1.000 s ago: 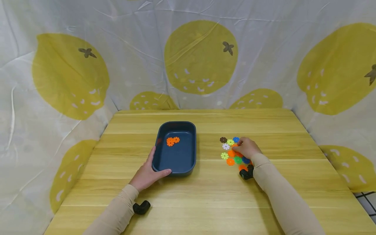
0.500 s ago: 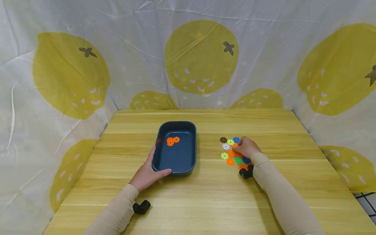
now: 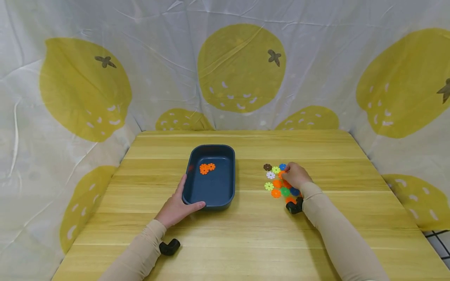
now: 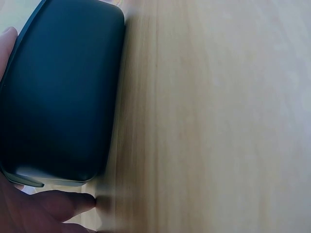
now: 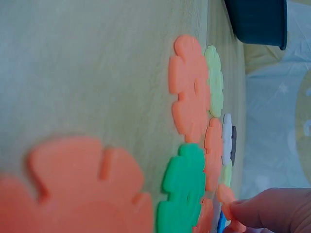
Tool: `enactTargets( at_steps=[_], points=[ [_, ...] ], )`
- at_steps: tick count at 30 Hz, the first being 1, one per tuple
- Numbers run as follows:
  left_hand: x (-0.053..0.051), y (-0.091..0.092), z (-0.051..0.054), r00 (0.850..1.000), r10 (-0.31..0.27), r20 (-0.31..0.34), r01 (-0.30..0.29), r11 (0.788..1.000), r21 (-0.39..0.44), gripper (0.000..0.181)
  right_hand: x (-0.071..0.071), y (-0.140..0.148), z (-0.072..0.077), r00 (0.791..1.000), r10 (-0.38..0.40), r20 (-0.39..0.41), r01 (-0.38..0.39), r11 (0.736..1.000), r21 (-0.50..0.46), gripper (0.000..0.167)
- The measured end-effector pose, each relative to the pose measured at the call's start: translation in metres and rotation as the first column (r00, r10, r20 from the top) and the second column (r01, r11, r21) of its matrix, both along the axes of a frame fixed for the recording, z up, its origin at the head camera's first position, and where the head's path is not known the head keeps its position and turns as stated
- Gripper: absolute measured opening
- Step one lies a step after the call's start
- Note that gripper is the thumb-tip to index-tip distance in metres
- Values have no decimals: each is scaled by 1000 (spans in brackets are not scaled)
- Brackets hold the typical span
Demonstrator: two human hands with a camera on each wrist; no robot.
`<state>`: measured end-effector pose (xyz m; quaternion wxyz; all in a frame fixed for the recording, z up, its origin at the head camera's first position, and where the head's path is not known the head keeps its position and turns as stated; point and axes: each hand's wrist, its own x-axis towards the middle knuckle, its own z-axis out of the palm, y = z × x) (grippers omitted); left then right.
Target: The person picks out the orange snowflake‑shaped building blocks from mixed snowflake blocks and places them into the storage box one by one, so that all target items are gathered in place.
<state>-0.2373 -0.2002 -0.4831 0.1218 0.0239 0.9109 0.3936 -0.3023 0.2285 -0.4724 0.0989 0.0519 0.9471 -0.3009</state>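
A dark blue plastic tub (image 3: 211, 191) stands left of centre in the head view, with a few orange snowflake discs (image 3: 204, 168) inside. My left hand (image 3: 175, 208) holds its near left corner, thumb over the near rim and fingers along the left side. In the left wrist view the tub's outer wall (image 4: 63, 92) lies beside that hand. To the right, my right hand (image 3: 298, 176) is over a group of flat, notched discs. Between thumb and fingers it pinches one orange snowflake disc (image 5: 225, 195). The hand hides some of the discs.
Around the right hand lie green (image 3: 285, 191), brown (image 3: 267, 167), white (image 3: 270, 175), yellow-green (image 3: 268, 186) and several orange (image 3: 275, 193) discs on the wooden table (image 3: 246, 234). Lemon-print cloth (image 3: 242, 70) hangs behind the table. Black curved pieces (image 3: 170, 247) sit at both wrists.
My right fingertips have shifted slightly up and away, and more of the orange discs beneath shows. My left hand and the tub have stayed in place.
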Motion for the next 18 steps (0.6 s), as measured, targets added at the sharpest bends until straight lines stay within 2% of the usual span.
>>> enactTargets(
  at_steps=[9,18],
  points=[
    [1,0,2,1000,1,4,-1,1000,-1,123,-1,-1,6,999,5,-36,-6,999,-40,25],
    [1,0,3,1000,-6,-1,6,1000,-11,123,-5,-8,27,995,23,-95,-31,997,-77,26]
  ],
)
